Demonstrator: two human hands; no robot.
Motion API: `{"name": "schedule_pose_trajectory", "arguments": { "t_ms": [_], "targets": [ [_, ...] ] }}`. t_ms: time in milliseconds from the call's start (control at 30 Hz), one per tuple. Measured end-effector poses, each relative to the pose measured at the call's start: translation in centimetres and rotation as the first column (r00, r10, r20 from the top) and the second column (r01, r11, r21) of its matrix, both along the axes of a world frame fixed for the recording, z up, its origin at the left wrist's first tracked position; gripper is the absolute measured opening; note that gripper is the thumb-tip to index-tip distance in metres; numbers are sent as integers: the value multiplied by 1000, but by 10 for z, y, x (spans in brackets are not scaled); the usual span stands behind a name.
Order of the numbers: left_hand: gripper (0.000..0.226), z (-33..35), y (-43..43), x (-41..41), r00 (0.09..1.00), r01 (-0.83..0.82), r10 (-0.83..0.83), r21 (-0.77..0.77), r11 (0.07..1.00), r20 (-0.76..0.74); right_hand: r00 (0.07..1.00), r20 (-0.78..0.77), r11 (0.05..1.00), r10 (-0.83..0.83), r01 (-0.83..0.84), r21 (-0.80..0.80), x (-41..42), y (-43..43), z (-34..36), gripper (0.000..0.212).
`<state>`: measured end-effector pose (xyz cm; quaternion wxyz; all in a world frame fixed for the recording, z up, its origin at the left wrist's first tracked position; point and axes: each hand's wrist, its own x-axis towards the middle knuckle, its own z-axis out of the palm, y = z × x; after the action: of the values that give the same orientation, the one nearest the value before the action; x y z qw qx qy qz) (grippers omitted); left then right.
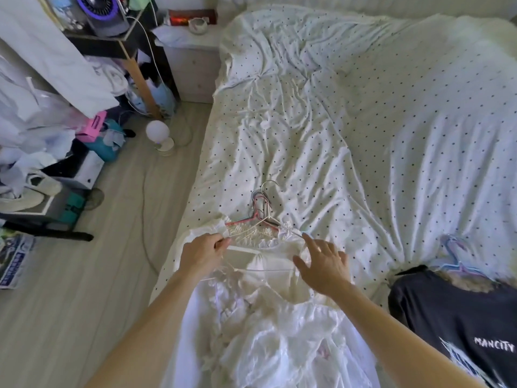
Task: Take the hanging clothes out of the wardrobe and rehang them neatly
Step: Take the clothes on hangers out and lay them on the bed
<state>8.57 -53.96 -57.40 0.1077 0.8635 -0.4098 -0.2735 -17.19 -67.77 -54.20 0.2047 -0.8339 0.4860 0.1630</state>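
Note:
A pile of white, frilly garments point(268, 326) lies on the near edge of the bed, still on several wire hangers point(261, 211) whose hooks point away from me. My left hand point(202, 253) pinches the left shoulder of the top white garment by its hanger. My right hand point(321, 264) hovers with spread, straight fingers over the garment's right shoulder, the fingertip near the hanger's end. A black T-shirt point(453, 320) with white lettering lies at the right on pale blue and pink hangers point(458, 261).
The bed point(363, 121) carries a rumpled white sheet with dark dots. Left of it runs a pale wood floor with a cable, a round white lamp point(159, 135), a dark shelf unit point(134, 46), boxes, bags and shoes. A white nightstand point(193, 57) stands at the bed's head.

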Motion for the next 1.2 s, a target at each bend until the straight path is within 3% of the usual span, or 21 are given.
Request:
{"name": "schedule_pose_trajectory", "arguments": {
  "t_ms": [167, 300, 400, 633, 800, 933, 1000, 1133, 1200],
  "targets": [
    [35, -69, -16, 14, 990, -33, 13, 135, 990, 143, 993, -74, 979, 88, -73, 188, -7, -5, -70, 81],
    [17, -99, -15, 17, 957, -18, 16, 5, 1000, 289, 987, -72, 972, 142, -126, 197, -12, 5, -104, 79],
    [16, -112, -16, 12, 942, -27, 31, -17, 1000, 335, 987, -67, 974, 143, -128, 187, -16, 13, -114, 78],
    [35, -90, -23, 10, 974, -166, 158, 36, 985, 159, 991, 6, 981, 132, -132, 141, -36, 23, -91, 74],
    [42, -43, -10, -22, 982, -169, 163, 53, 984, 100, 996, 76, 983, 53, -66, 172, -79, 52, -38, 78],
    [43, 6, 6, -83, 998, -55, 52, 62, 997, 47, 993, 118, 985, -17, -3, 171, -133, 77, 15, 96],
    [43, 34, 10, -123, 997, 62, -65, 68, 996, 37, 988, 148, 991, -40, 19, 136, -164, 85, 42, 94],
    [43, 96, 10, -214, 938, 339, -341, 46, 940, 53, 952, 305, 995, -31, 59, -82, -234, 101, 106, 48],
    [45, 125, 8, -263, 894, 437, -437, 15, 899, 98, 918, 392, 974, -63, 142, -175, -275, 110, 136, 39]
  ]
}}
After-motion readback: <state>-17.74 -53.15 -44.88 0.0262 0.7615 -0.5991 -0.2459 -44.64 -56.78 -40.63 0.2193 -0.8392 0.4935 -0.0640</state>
